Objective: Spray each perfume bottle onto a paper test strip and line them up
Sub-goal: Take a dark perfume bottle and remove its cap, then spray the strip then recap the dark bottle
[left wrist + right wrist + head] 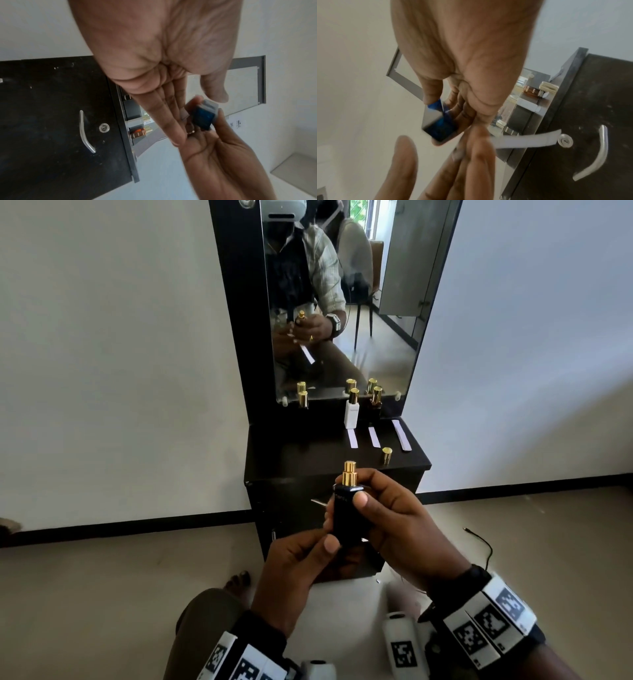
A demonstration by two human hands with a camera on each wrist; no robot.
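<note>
My right hand (383,508) grips a dark blue perfume bottle (344,515) upright in front of the vanity, its gold sprayer (349,472) uncapped. The bottle's blue base (440,125) also shows in the left wrist view (204,116). My left hand (298,559) is just below, thumb against the bottle's lower edge. A white paper test strip (525,139) is pinched between its fingers and passes behind the bottle, its tip (318,501) showing at the left. Three more strips (374,437) lie in a row on the vanity top (274,460).
At the back by the mirror (342,302) stand a white bottle (352,414), an amber bottle (376,402) and, further left, a gold-capped dark bottle (303,399). A loose gold cap (387,455) stands near the front right. The cabinet door handle (85,132) is below.
</note>
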